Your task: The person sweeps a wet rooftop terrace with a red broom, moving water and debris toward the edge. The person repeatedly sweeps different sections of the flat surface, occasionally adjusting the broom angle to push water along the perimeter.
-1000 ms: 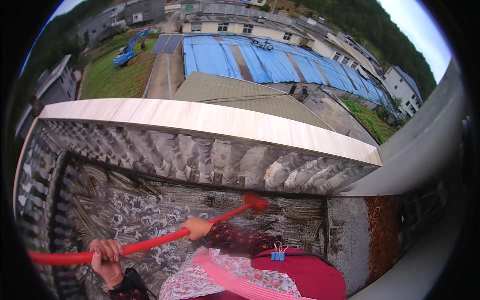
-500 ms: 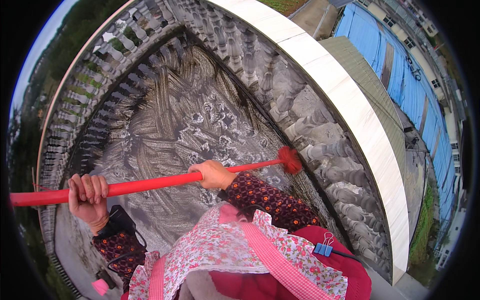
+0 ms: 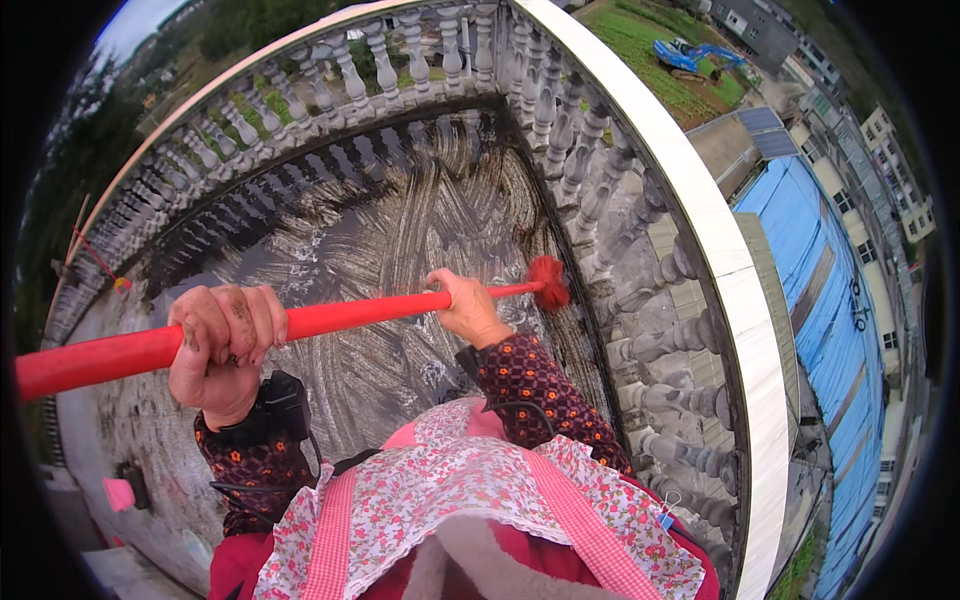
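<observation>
Both the left hand (image 3: 222, 345) and right hand (image 3: 465, 310) are gripping the red broom handle (image 3: 340, 318) apart, so keeping the head (image 3: 548, 282) flat against the wet floor (image 3: 400, 230) at centre frame looks wise.

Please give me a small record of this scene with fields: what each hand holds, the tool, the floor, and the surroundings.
left hand: left hand closed around the near part of the red pole
right hand: right hand closed around the pole further along, toward the head
tool head: red brush head low by the foot of the balusters
floor: wet floor with curved scrub marks
railing: stone balustrade with white top rail, curving around the floor
beyond: blue roof far below
clothing: floral apron, dark patterned sleeves
</observation>
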`<state>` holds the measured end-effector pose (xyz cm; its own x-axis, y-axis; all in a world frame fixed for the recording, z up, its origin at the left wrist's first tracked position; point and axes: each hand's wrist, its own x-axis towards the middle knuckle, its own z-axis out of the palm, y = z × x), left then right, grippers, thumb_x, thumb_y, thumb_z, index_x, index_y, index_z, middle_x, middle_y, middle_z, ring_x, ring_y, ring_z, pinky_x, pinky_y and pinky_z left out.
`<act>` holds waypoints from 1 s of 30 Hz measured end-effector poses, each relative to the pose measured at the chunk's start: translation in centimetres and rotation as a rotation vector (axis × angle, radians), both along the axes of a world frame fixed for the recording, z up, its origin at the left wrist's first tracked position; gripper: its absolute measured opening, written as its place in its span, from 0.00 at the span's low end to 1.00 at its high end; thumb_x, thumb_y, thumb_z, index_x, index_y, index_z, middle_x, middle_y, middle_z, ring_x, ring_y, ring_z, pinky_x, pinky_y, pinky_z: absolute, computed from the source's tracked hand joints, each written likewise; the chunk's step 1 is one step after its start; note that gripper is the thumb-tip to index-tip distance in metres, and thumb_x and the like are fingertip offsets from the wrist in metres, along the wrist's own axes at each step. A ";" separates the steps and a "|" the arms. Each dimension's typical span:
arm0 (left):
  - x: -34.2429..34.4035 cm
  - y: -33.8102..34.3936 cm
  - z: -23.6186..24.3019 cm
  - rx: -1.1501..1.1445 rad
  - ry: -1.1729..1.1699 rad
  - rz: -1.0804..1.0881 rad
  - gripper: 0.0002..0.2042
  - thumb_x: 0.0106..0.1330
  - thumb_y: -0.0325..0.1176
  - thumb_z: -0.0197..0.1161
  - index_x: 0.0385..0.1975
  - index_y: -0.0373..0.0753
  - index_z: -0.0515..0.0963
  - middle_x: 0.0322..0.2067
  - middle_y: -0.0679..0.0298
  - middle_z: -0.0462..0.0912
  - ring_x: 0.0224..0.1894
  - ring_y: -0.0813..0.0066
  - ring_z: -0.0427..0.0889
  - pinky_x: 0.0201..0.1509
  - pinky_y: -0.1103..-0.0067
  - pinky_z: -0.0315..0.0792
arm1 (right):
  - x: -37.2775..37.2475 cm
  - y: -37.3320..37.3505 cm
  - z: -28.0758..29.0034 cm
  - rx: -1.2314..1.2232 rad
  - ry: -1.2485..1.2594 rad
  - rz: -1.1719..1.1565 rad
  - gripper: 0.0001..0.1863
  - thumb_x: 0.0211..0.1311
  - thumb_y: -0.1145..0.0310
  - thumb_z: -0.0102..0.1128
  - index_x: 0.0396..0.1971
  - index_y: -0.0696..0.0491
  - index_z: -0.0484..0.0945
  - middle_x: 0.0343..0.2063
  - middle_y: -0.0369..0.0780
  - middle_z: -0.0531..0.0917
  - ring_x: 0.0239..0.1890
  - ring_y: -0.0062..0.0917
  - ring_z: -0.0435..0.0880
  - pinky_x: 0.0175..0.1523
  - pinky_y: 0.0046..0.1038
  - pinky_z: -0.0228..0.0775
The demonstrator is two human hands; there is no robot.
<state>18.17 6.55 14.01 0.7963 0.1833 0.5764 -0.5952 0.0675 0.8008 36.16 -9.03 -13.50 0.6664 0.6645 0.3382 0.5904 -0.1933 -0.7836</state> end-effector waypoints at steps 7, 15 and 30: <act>5.2 8.6 -6.2 -0.299 0.175 0.095 0.18 0.69 0.37 0.53 0.15 0.48 0.59 0.09 0.70 0.60 0.11 0.78 0.59 0.23 0.74 0.62 | 3.8 3.4 -3.8 -0.312 0.143 0.079 0.14 0.55 0.72 0.63 0.42 0.49 0.80 0.30 0.48 0.85 0.38 0.48 0.84 0.43 0.41 0.75; 11.4 16.8 -6.8 -0.460 0.221 0.371 0.18 0.69 0.38 0.52 0.16 0.48 0.58 0.08 0.70 0.58 0.09 0.78 0.57 0.21 0.74 0.62 | 11.0 12.7 -4.2 -0.343 0.234 0.397 0.16 0.53 0.72 0.63 0.45 0.48 0.81 0.32 0.48 0.86 0.39 0.48 0.84 0.44 0.44 0.75; 30.6 27.6 -0.9 -0.033 0.114 0.804 0.38 0.57 0.51 0.74 0.60 0.32 0.68 0.52 0.57 0.77 0.55 0.67 0.76 0.61 0.70 0.70 | 41.7 38.1 6.4 0.233 0.317 0.202 0.21 0.61 0.71 0.68 0.54 0.57 0.78 0.31 0.34 0.83 0.33 0.17 0.79 0.43 0.23 0.73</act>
